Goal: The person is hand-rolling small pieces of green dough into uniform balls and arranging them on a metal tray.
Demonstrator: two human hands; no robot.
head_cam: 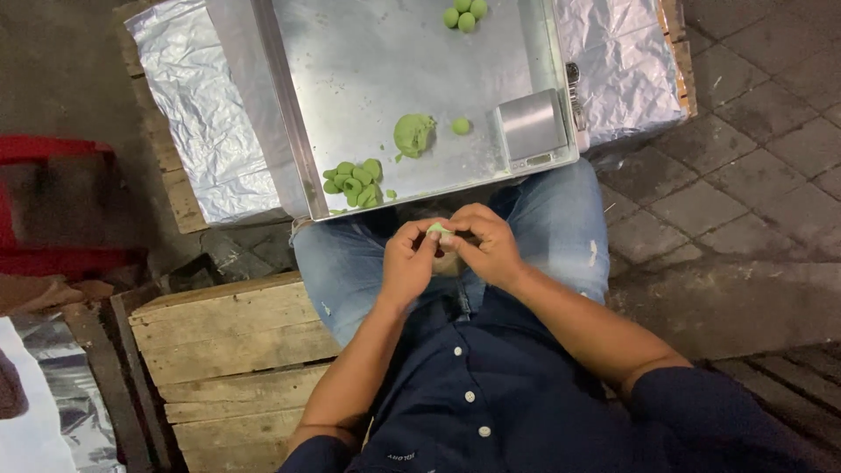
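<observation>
— Head view: both hands pinch a small green dough bit (438, 229) over the lap, left hand (407, 261) and right hand (486, 245) closed on it.

— Could it drop?

— Yes. A loose pinch, and it could miss the metal tray (350, 70).

Dark navy buttoned shirt, light blue jeans

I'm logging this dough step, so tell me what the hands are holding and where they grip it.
A small piece of green dough, pinched at its edges between the fingertips of the left hand and the right hand, above the lap.
</observation>
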